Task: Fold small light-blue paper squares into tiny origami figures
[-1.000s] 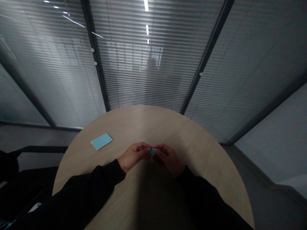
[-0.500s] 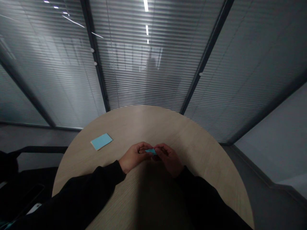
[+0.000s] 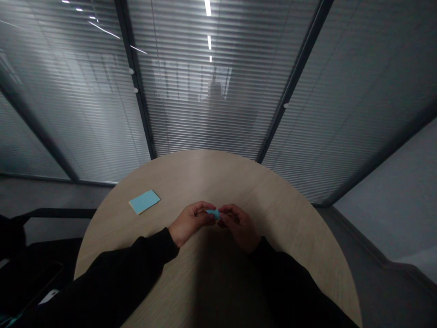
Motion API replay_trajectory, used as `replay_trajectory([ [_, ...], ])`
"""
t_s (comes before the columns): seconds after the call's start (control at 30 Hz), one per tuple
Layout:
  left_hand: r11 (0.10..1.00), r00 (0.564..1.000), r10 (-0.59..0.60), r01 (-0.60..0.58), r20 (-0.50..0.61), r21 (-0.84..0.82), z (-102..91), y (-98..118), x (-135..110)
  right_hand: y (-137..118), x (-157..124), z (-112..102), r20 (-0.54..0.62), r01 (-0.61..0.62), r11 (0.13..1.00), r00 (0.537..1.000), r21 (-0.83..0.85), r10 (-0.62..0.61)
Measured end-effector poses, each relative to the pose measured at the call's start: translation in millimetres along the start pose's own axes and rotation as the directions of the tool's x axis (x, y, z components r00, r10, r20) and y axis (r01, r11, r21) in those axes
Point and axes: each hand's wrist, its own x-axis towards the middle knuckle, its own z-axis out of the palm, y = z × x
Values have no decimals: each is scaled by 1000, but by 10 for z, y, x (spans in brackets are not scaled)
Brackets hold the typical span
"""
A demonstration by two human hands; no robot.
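Note:
Between my two hands, just above the table, is a small folded piece of blue paper point(image 3: 213, 212). My left hand point(image 3: 191, 222), with a ring on one finger, pinches its left end between thumb and fingers. At the other end, my right hand point(image 3: 239, 226) is closed on the paper with thumb and fingertips. Most of the paper's edges are hidden by my fingers, so its exact folded shape cannot be made out. A pad of blue paper sheets point(image 3: 144, 202) lies flat on the table, left of and beyond my left hand.
The round wooden table point(image 3: 205, 173) reaches to a glass wall with blinds point(image 3: 211, 127). A dark chair point(image 3: 61, 213) stands at the left, with a white object point(image 3: 48, 296) low beside my left sleeve. A pale wall point(image 3: 392, 196) is at the right.
The blue paper has tilted, so more of its face shows between my fingertips. Both hands have shifted only slightly. The pad has stayed where it was.

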Motion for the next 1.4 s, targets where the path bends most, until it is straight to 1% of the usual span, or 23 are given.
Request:
replay_trajectory([
  [0.2,1000,1000,4,-4,8,-20,9,-9,10,-40,11,2,-22,-32,999,999,38,33],
  [0.37,999,1000,25,-26,-3,-47,-8,-47,28,-45,15,20,-14,-79,989,997,121,82],
  [0.53,998,1000,2,-2,1,-66,-4,-37,19,-10,19,9,8,-130,973,991,191,131],
  [0.77,998,999,5,-8,-46,-61,-2,-52,25,-31,19,35,-15,-111,983,993,144,114],
  [1.0,996,998,41,-45,-51,-78,6,-110,10,-15,11,31,-47,-60,997,997,58,62],
  [1.2,997,996,56,-59,-72,-42,34,-95,-4,-40,5,31,-48,-98,993,994,64,101],
  [1.4,997,995,49,-54,-83,-55,46,-74,-14,-74,5,31,-71,-123,989,989,82,129],
])
